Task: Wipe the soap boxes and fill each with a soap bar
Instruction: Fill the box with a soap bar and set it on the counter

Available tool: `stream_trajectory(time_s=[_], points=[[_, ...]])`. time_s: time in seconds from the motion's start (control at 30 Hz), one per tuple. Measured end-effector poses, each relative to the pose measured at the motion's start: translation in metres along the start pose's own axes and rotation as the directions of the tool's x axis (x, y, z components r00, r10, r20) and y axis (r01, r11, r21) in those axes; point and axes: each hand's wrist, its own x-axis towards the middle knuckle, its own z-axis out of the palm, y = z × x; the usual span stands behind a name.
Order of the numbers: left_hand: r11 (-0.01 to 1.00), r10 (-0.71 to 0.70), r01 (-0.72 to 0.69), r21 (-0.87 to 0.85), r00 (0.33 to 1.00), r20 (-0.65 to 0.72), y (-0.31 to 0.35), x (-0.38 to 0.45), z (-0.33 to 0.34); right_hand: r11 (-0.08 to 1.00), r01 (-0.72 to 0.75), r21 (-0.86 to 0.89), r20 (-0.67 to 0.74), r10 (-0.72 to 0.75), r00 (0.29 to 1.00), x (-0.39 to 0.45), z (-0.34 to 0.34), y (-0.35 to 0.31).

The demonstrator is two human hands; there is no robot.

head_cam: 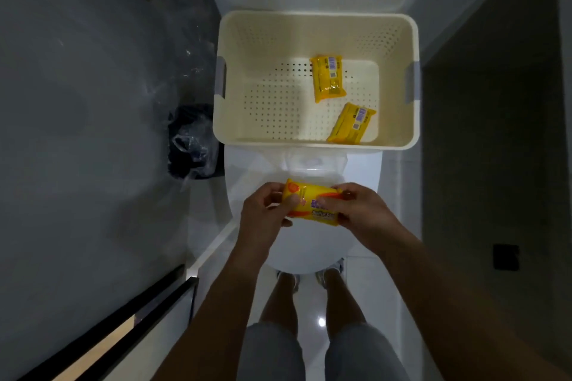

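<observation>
A yellow wrapped soap bar (309, 198) is held over the closed white toilet lid (305, 244). My left hand (267, 210) grips its left end and my right hand (356, 210) pinches its right end, thumbs on the top face. Two more yellow wrapped soap bars lie in the cream perforated basket (235, 77) behind: one (328, 77) near the middle, the other (353, 124) by the front wall. No soap box is in view.
The basket sits on the toilet tank. A black bin with a plastic bag liner (192, 145) stands on the floor to the left. A grey wall runs along the left, and a dark wall with a black square fitting (506, 257) on the right. My legs stand before the toilet.
</observation>
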Motion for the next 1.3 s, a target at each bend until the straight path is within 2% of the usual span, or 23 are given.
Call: stream_trajectory(time_s=[0.1,0.23,0.33,0.4,0.5,0.7,1.03,1.2,1.3], points=[[0.994,-0.1,0.097,-0.055,0.993,-0.059,-0.025,0.001,0.01,0.991,-0.05,0.124,-0.075,0.06,0.995,0.01,-0.002,0.023],[0.988,-0.148,0.139,-0.065,0.974,-0.174,-0.048,0.009,0.026,0.993,-0.078,0.091,-0.26,0.099,0.96,0.02,0.002,0.043],[0.98,-0.048,0.102,0.171,0.956,-0.291,-0.053,0.022,0.032,0.998,-0.056,-0.028,-0.402,0.04,0.915,0.027,0.005,0.047],[0.939,0.036,0.075,0.335,0.949,-0.313,-0.05,0.029,0.035,0.994,-0.014,-0.106,-0.443,-0.034,0.896,0.031,0.008,0.045],[0.9,0.089,0.062,0.432,0.943,-0.321,-0.047,0.039,0.039,0.981,0.02,-0.193,-0.456,-0.108,0.884,0.037,0.01,0.042],[0.867,0.071,0.112,0.486,0.936,-0.344,-0.046,0.052,0.042,0.89,0.029,-0.455,-0.465,-0.265,0.845,0.049,0.014,0.041],[0.777,0.079,0.122,0.618,0.954,-0.289,-0.048,0.059,0.046,0.826,0.013,-0.564,-0.443,-0.316,0.839,0.054,0.013,0.039],[0.712,0.094,0.117,0.692,0.961,-0.259,-0.048,0.061,0.045,0.786,-0.081,-0.613,-0.471,-0.281,0.836,0.055,0.013,0.035],[0.698,0.11,0.098,0.71,0.964,-0.241,-0.046,0.061,0.044,0.769,-0.08,-0.634,-0.45,-0.283,0.847,0.055,0.013,0.032]])
